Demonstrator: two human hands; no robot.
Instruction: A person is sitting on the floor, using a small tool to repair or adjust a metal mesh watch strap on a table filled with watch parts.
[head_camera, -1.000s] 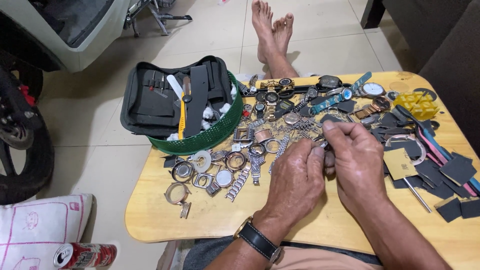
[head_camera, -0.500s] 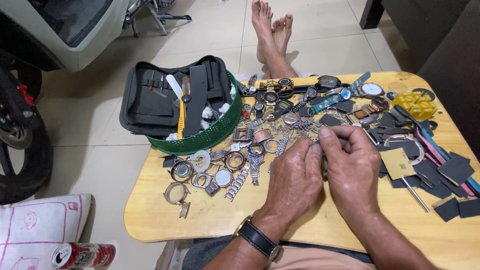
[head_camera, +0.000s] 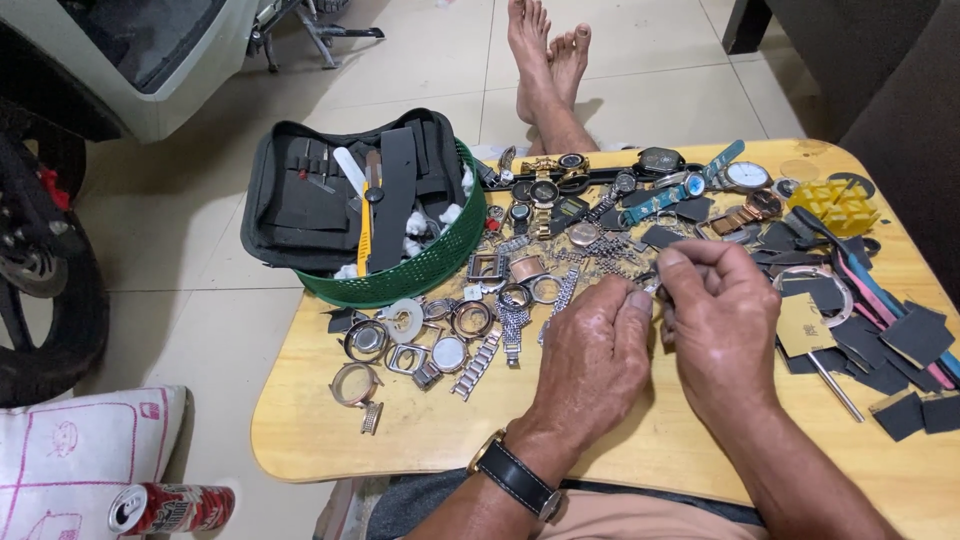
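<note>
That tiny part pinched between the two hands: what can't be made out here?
Head view:
- Small metal part: too small, covered by fingertips of left hand and right hand.
- Drink can: cut off by the bottom edge.
- Tool pouch contents: too small to tell.

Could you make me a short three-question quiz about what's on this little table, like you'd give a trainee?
1. True or false: the left hand and the right hand meet fingertip to fingertip above the wooden table.
2. What does the green basket hold? A) a black tool case; B) fruit; C) folded towels.
3. Which wrist wears a black-strapped wristwatch?

Key:
1. True; they pinch a small metal part between them, too small to identify.
2. A; the black tool case lies open in it, with a yellow-handled tool on top.
3. The left wrist.
</note>
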